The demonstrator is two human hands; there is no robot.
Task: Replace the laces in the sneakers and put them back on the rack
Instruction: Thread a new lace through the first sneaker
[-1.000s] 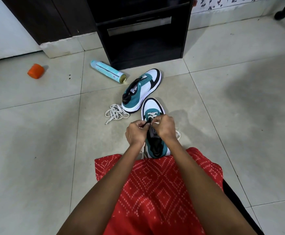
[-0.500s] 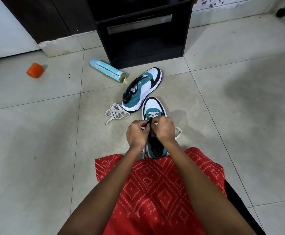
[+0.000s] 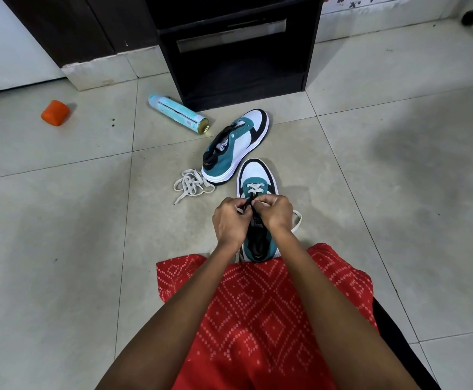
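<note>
We're still early on: the near sneaker (image 3: 257, 175), sitting on the floor (image 3: 60, 220) right in front of us, is only showing a lace (image 3: 253, 189) crossing or two by the toe. The other sneaker (image 3: 235, 144) is lying unlaced near the rack (image 3: 238, 46). Our left hand (image 3: 229, 220) and right hand (image 3: 276, 212) are both pinching the lace with curled fingers, barely shifting since the earlier frame.

2 sneakers: near sneaker (image 3: 257, 175), far sneaker (image 3: 235, 144) at its 11 o'clock. 2 laces: threaded lace (image 3: 255, 189), loose lace (image 3: 193, 184) at 10 o'clock. 1 spray can (image 3: 177, 113), 1 orange cap (image 3: 55, 112), 1 rack (image 3: 238, 43).
</note>
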